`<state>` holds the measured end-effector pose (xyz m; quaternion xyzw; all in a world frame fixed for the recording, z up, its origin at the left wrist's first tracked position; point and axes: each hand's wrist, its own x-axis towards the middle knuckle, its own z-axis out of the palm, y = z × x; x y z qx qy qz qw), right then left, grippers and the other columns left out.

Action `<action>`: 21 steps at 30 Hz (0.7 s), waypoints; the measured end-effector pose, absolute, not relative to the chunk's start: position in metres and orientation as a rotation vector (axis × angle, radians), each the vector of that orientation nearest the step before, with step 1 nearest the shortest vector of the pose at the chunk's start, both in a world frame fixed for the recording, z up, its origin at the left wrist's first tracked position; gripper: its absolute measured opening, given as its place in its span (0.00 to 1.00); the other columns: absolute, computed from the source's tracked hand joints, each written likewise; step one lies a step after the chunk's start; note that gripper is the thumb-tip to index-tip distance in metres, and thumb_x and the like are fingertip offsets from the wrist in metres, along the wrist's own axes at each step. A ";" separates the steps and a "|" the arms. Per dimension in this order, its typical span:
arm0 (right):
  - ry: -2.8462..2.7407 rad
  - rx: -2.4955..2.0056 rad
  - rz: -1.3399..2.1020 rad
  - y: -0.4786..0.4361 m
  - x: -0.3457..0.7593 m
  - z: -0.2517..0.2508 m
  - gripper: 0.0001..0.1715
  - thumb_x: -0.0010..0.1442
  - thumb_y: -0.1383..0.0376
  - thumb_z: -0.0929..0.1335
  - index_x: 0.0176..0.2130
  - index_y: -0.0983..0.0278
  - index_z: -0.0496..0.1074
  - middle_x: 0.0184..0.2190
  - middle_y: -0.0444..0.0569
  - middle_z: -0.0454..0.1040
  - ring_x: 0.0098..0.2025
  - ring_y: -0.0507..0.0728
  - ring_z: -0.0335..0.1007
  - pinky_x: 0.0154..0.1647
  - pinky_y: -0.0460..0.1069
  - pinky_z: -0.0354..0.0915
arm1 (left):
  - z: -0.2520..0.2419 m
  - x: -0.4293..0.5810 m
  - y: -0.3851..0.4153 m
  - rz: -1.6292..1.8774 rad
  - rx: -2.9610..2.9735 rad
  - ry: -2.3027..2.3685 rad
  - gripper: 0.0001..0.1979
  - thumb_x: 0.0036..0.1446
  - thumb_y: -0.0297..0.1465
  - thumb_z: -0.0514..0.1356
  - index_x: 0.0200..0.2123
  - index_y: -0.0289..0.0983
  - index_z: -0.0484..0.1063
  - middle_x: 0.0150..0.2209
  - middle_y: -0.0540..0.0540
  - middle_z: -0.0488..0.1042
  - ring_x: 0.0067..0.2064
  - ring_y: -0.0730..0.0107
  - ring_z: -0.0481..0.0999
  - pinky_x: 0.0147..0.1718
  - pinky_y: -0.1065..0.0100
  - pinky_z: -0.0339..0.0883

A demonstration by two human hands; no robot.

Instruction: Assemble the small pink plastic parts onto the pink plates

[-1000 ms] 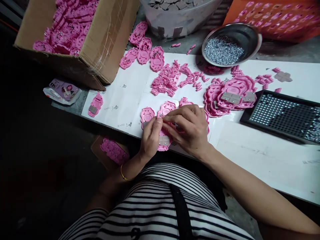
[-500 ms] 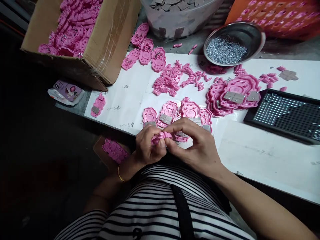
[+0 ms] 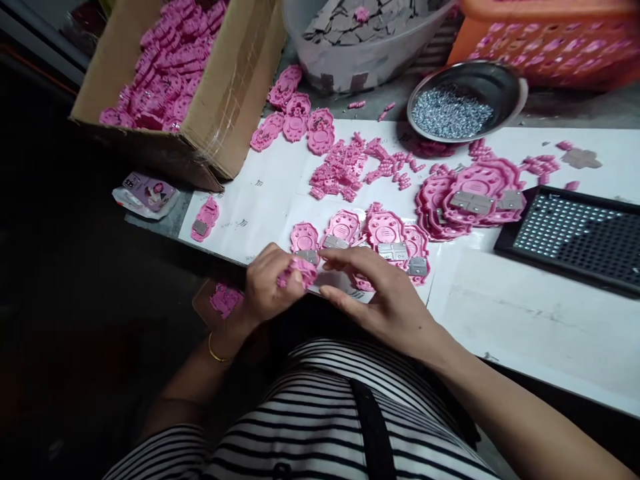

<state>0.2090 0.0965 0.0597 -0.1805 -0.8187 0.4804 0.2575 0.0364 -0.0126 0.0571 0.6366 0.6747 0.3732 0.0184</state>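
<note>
My left hand [image 3: 273, 283] is closed around a pink plastic part [image 3: 300, 272], partly hidden by the fingers. To its right, my right hand [image 3: 383, 287] has thumb and index finger apart, with nothing between them. Past the hands, on the white table sheet, lie several pink plastic casings with grey plates, among them one casing [image 3: 384, 228] just beyond my right hand. A taller pile of pink casings [image 3: 480, 183] sits further right. Small pink pieces [image 3: 340, 167] lie heaped behind the row.
A cardboard box [image 3: 235, 100] of pink parts stands back left. Behind are a plastic tub [image 3: 340, 63] of grey plates, a metal bowl [image 3: 517, 100] of screws and an orange basket [image 3: 550, 43]. A black perforated tray [image 3: 575, 237] lies right; a purple packet [image 3: 147, 193] lies left.
My left hand has moved left with the pink part. My right hand has let go of it, its thumb and finger parting. The view has shifted slightly.
</note>
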 end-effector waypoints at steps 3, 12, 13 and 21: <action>-2.215 -0.549 1.356 0.100 0.207 0.062 0.18 0.61 0.64 0.69 0.52 0.60 0.69 0.44 0.51 0.76 0.44 0.57 0.73 0.44 0.54 0.71 | 0.064 0.015 -0.017 1.098 2.021 2.182 0.09 0.60 0.31 0.52 0.30 0.38 0.69 0.23 0.49 0.70 0.28 0.68 0.67 0.29 0.66 0.63; -2.092 -0.438 1.607 0.091 0.196 0.074 0.08 0.59 0.68 0.69 0.41 0.61 0.75 0.36 0.48 0.77 0.33 0.52 0.72 0.31 0.47 0.70 | 0.070 0.040 -0.023 1.192 2.022 1.888 0.08 0.59 0.31 0.54 0.36 0.37 0.73 0.29 0.46 0.74 0.30 0.68 0.70 0.30 0.66 0.65; -2.117 -0.458 1.673 0.091 0.200 0.074 0.07 0.59 0.68 0.69 0.40 0.62 0.76 0.34 0.47 0.77 0.32 0.51 0.71 0.30 0.46 0.69 | 0.069 0.045 -0.026 1.170 1.961 1.855 0.08 0.60 0.31 0.55 0.36 0.37 0.73 0.28 0.46 0.74 0.30 0.69 0.70 0.30 0.66 0.65; -1.892 -0.707 2.605 0.077 0.244 0.065 0.11 0.58 0.59 0.70 0.34 0.66 0.75 0.27 0.47 0.75 0.28 0.51 0.70 0.27 0.45 0.67 | 0.065 0.074 -0.063 0.868 1.219 1.325 0.12 0.64 0.34 0.53 0.32 0.36 0.73 0.30 0.44 0.73 0.32 0.69 0.72 0.32 0.69 0.67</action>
